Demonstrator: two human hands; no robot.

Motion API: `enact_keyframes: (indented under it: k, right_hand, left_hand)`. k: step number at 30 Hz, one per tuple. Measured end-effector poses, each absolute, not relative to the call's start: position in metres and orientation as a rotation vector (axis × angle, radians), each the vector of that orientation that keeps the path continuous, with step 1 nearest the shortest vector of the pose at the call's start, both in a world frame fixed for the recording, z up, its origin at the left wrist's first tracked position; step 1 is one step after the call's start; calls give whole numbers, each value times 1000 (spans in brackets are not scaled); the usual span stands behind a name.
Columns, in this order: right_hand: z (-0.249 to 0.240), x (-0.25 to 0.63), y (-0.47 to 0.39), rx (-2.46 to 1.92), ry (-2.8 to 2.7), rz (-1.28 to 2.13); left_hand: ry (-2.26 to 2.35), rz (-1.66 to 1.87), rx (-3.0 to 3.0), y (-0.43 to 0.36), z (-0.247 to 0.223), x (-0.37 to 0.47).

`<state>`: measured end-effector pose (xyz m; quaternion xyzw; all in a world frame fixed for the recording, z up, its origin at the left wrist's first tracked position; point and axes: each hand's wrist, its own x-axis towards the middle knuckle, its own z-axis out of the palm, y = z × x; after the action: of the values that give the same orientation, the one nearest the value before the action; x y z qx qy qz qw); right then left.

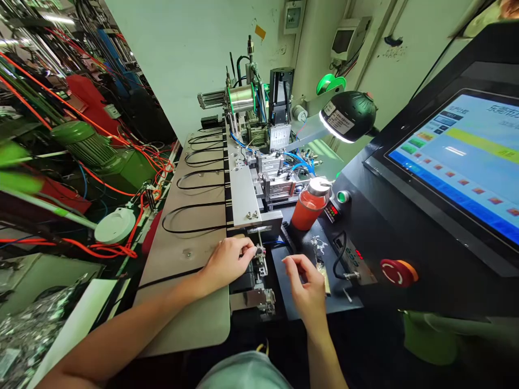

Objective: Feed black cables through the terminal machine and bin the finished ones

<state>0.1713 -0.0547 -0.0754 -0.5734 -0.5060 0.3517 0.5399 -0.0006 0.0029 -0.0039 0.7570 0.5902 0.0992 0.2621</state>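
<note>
Head view — our left hand (pixel 229 260) is at a small metal fixture (pixel 261 263).
Its grip is narrow — we cannot tell on what; a black cable (pixel 170 277) crosses the pale surface (pixel 194 327) and disappears beneath our wrist. Our right hand (pixel 308 289) curls above the dark mat (pixel 285 292), fingertips drawn in, any contents hidden, near the red jar (pixel 306 212).

the left hand (pixel 230 260) partly hides the metal fixture (pixel 263 266).
</note>
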Motion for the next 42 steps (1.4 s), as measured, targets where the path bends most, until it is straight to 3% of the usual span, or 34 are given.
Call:
enact_keyframes:
  k: [15,21,29,35,42]
  right_hand:
    - [-78,144,-11,-1118,-1425,1017]
    - [-86,139,-13,-1060,-1309,1054]
    - [-91,138,-14,-1050,-1267,1107]
    - [-86,150,-20,-1240,-1313,889]
    - [-77,159,-33,-1158,-1630,563]
  left_hand:
    - [1629,224,2126,4,-4,7]
    - [1543,270,2458,-6,-6,-3]
    - [1200,-230,2948,-12,5,3]
    - [1471,-89,2602,-7,9,-7]
    - [1556,-194,2486,-3,7,-10]
